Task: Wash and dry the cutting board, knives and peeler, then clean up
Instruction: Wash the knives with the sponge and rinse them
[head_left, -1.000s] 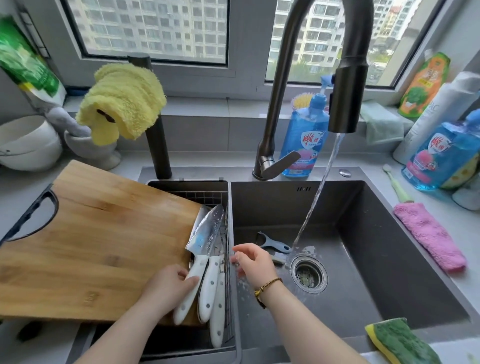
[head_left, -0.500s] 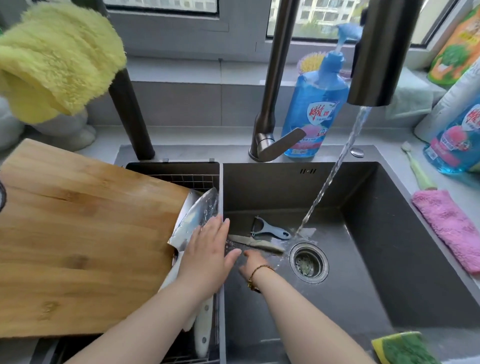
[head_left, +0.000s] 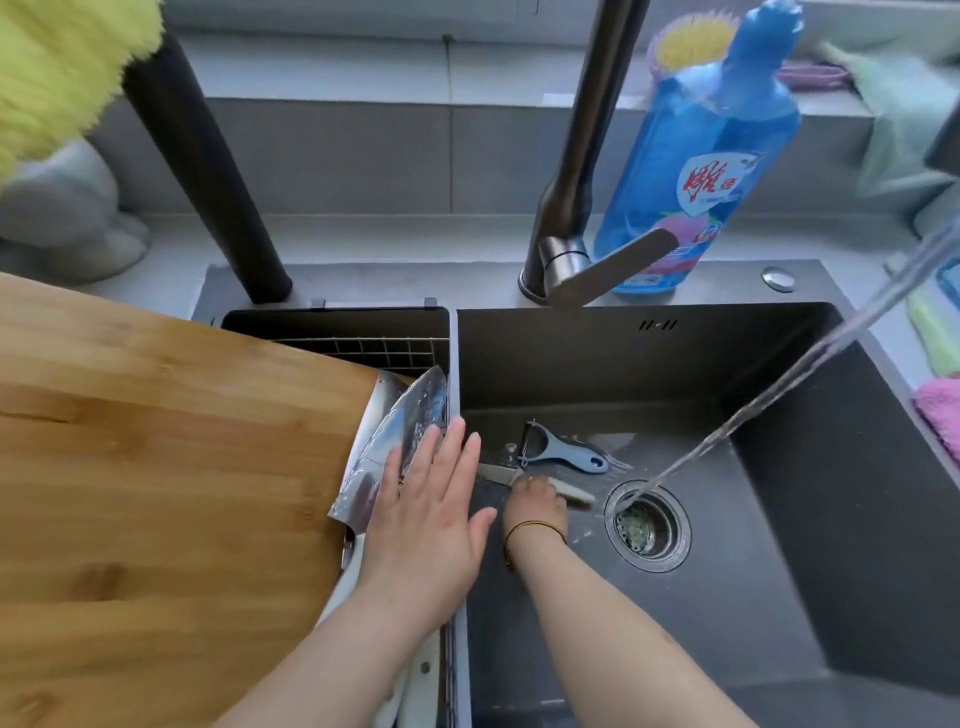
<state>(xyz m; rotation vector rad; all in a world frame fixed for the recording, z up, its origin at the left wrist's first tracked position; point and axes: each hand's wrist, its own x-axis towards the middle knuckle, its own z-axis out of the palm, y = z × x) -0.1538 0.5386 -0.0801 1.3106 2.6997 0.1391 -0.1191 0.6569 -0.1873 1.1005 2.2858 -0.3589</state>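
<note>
The wooden cutting board (head_left: 156, 467) lies across the left of the sink over a wire basket (head_left: 363, 348). Wide knife blades (head_left: 405, 421) lean in the basket beside the board. My left hand (head_left: 431, 514) is spread flat with straight fingers over those blades and the divider. Down in the dark basin (head_left: 779, 571) a small knife (head_left: 498, 474) with a white handle lies on the bottom, and my right hand (head_left: 535, 506) reaches onto it, fingers bent around its middle. A blue-grey peeler (head_left: 561, 449) lies just behind the knife.
Water streams (head_left: 779, 400) from the tap at the right into the drain strainer (head_left: 647, 525). A blue soap bottle (head_left: 701, 156) stands behind the faucet base (head_left: 561, 260). A yellow cloth (head_left: 57, 67) hangs on a black post at the back left. A pink cloth (head_left: 940, 410) lies on the right counter.
My left hand let go of the white knife handles and now lies flat over the blades. My right hand went down to the small knife in the basin. The view moved closer.
</note>
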